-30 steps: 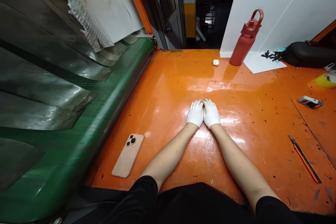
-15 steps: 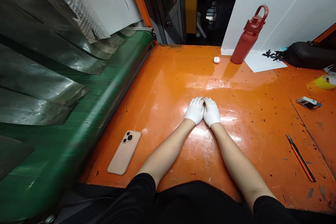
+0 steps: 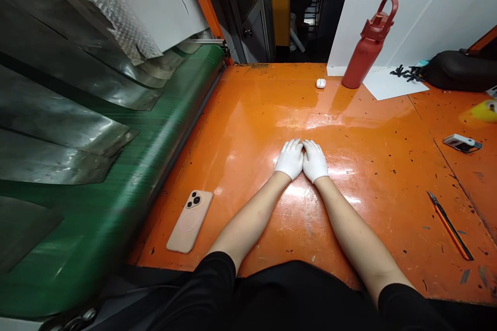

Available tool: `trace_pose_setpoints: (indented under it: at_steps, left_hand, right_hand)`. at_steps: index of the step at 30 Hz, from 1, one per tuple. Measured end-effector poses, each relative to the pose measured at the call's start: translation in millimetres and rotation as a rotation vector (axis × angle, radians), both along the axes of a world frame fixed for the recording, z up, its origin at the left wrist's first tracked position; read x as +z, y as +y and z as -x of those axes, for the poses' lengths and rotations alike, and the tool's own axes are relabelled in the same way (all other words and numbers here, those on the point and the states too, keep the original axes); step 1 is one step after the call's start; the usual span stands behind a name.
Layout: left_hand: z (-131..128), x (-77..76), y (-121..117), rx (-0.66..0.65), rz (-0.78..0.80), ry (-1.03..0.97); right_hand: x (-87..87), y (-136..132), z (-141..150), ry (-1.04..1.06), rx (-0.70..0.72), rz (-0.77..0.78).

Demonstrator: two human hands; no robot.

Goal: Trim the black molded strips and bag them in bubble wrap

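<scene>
Both hands, in white gloves, lie palms down on the orange counter (image 3: 248, 114). The left hand (image 3: 289, 159) and the right hand (image 3: 315, 161) are side by side, touching along their inner edges, with fingers straight and pointing away from the body. The grip of each is flat and spread out rather than curled, and neither holds anything.

The counter reaches beneath the forearms and past the hands on every side; its surface is glossy, scuffed and dotted with dark marks. A phone (image 3: 189, 221) lies on it near the left forearm, its cameras facing up. Well to the right of the right forearm is a knife (image 3: 450, 225) with an orange-and-black handle, lying at a slant, and farther back a small white-and-dark device (image 3: 462, 142).

Toward the far edge stand a small white case (image 3: 320, 84) and a red bottle (image 3: 363, 59) – upright, just beside a sheet of paper (image 3: 392, 86) with black ties (image 3: 407, 73) on it. A black case (image 3: 462, 71) and something yellow (image 3: 484, 111) sit at the far right. Along the left runs a green belt (image 3: 132, 186) – metal sheets (image 3: 58, 108) rest over it.
</scene>
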State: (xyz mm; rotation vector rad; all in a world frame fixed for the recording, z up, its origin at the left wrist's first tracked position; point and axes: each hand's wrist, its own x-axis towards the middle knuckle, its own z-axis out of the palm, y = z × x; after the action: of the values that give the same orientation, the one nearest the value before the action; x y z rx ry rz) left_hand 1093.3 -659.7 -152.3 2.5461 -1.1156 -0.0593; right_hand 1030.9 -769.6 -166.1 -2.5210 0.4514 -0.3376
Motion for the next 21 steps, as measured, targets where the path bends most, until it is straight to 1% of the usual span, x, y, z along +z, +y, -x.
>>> trace_pose_setpoints:
  at_steps: [6, 14, 21]
  left_hand:
    - [0.3, 0.3, -0.4, 0.002, 0.001, 0.007]
    - [-0.5, -1.1, -0.2, -0.002, 0.002, 0.009]
    - [-0.7, -2.7, -0.8, -0.001, 0.010, 0.002]
  right_hand:
    - [-2.8, -2.3, -0.1, -0.018, 0.002, -0.016]
    - [-2.1, -2.7, 0.4, -0.011, 0.005, 0.000]
    - [-5.2, -3.7, 0.3, -0.051, 0.008, -0.001]
